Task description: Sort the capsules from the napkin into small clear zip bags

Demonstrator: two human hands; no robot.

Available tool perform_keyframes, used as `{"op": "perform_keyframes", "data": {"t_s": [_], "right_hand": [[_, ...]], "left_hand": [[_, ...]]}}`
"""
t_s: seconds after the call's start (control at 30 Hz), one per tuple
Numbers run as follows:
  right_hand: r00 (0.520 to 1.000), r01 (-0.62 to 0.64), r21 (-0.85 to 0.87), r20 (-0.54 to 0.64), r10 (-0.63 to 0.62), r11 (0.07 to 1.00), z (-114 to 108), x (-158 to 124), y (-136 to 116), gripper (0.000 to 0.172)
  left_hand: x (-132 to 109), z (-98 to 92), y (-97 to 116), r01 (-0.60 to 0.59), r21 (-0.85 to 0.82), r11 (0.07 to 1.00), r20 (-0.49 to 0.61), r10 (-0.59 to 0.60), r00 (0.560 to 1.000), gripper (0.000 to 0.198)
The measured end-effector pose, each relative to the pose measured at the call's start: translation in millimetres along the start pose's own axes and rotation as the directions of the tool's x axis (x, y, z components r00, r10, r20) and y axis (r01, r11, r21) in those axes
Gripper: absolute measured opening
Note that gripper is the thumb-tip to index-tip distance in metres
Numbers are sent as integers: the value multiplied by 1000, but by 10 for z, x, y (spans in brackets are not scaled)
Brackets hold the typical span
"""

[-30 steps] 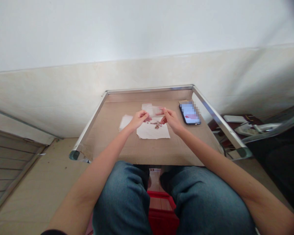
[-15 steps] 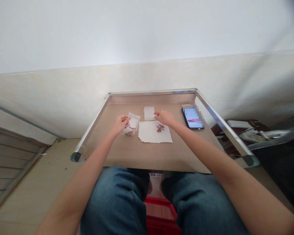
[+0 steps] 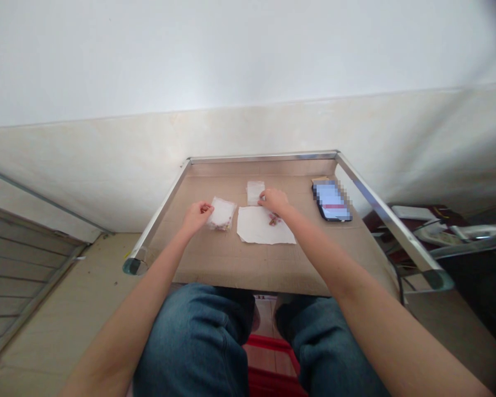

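My left hand (image 3: 197,214) is at the left edge of a small pile of clear plastic bags (image 3: 223,212), its fingers loosely curled and a gap showing between them. Small reddish capsules show through the bags' lower edge. My right hand (image 3: 274,199) pinches the lower right corner of a stack of small clear bags (image 3: 255,191) at the back of the table. Beneath that wrist, several pink-brown capsules (image 3: 273,220) lie on a sheet of white paper (image 3: 256,226), partly covered by the forearm.
A phone (image 3: 333,201) rests at the table's right side. Brown cardboard (image 3: 231,264) covers the tabletop inside a metal frame (image 3: 264,155) against the wall. My knees are under the front edge, with a red stool (image 3: 270,380) between them. Cluttered items (image 3: 438,226) stand at right.
My left hand has drawn back leftward, and the bag it held now lies flat on the pile. The right hand has come down to the stack's lower right corner.
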State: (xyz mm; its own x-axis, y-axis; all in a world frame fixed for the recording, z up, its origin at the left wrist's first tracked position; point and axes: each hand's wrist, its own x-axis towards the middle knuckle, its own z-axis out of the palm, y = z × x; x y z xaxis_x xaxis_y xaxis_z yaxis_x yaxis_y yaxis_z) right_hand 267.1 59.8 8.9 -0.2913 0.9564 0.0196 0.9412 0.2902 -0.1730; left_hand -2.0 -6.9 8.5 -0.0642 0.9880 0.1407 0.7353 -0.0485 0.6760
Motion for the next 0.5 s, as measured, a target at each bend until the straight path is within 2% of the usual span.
{"op": "perform_keyframes", "data": {"t_s": [0.13, 0.33, 0.5], "right_hand": [[1000, -17, 31, -5, 17, 999, 52, 21, -4, 24], [999, -6, 34, -41, 7, 999, 116, 40, -23, 21], [997, 0, 46, -79, 3, 999, 71, 5, -24, 23]], "left_hand": [[3, -5, -4, 19, 114, 993, -22, -16, 1000, 20], [17, 12, 8, 4, 159, 987, -73, 7, 997, 28], [13, 41, 104, -39, 141, 989, -108, 54, 993, 25]]}}
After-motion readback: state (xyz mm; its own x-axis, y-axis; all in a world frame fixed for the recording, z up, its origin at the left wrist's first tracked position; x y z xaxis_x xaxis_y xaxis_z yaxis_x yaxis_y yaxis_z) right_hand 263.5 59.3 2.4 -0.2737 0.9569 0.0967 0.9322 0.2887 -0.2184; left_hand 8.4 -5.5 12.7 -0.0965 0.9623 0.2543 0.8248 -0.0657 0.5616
